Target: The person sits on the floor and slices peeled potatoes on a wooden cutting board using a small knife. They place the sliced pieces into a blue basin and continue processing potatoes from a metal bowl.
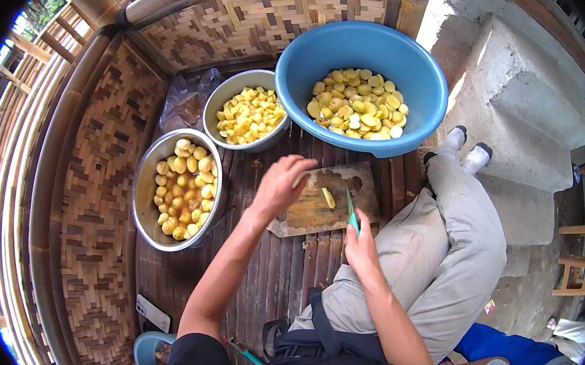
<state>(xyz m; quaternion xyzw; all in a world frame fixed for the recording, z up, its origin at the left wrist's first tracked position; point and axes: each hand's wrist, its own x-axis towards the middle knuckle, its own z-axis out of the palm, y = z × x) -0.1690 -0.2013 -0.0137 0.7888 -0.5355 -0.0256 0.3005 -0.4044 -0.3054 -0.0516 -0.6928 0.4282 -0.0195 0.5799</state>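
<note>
My right hand grips a knife by its green handle, the blade pointing away from me over the cutting board. On the worn wooden cutting board lies one pale yellow potato piece, just left of the blade. Above the board's far left corner hovers my left hand, thumb and fingers apart, with nothing visible in it. Beyond it stands a metal bowl of diced potato. A large blue plastic basin holds halved potatoes.
Left, a metal pot holds peeled potatoes in brownish water. A clear plastic bag sits behind. Near me lie a phone and a small teal basin. Woven bamboo walls enclose the slatted platform; concrete steps rise right.
</note>
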